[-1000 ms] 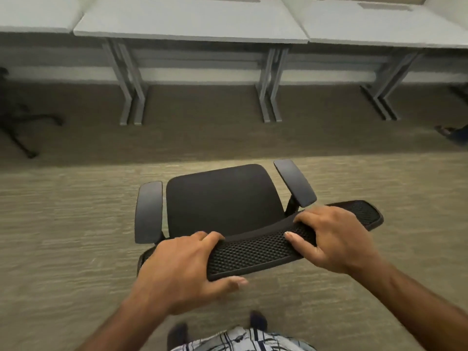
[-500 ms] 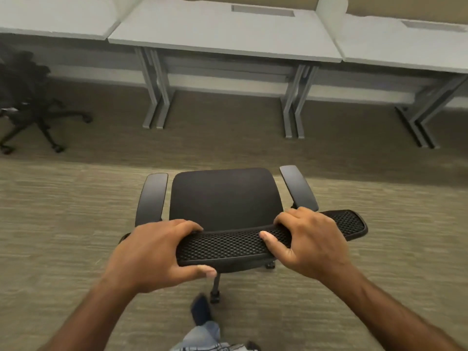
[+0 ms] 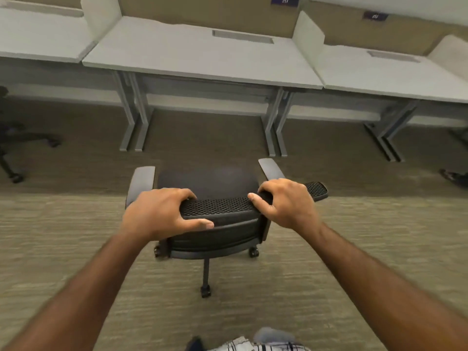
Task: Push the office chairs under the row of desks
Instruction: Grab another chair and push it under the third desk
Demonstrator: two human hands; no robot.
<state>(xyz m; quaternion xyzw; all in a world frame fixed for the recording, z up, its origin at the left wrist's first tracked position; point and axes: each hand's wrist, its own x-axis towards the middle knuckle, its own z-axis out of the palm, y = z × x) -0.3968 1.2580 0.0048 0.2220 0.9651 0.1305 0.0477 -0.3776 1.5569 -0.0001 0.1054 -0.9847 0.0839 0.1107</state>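
Observation:
A black office chair (image 3: pixel 206 182) with grey armrests and a mesh backrest stands on the carpet, facing the middle grey desk (image 3: pixel 197 59) in a row of desks. My left hand (image 3: pixel 162 212) grips the left part of the backrest's top edge. My right hand (image 3: pixel 286 202) grips the right part of the same edge. Both arms are stretched forward. The chair's front lies just short of the desk's legs, centred on the gap between them.
Neighbouring desks (image 3: pixel 390 74) extend to the left and right, with white dividers (image 3: pixel 307 31) between them. The wheeled base of another black chair (image 3: pixel 15 148) sits under the left desk. A dark object (image 3: pixel 453 176) lies on the floor at the far right.
The chair has rolled forward toward the middle desk and straightened to face it. My arms have extended, both hands still on the backrest. The desks now appear closer.

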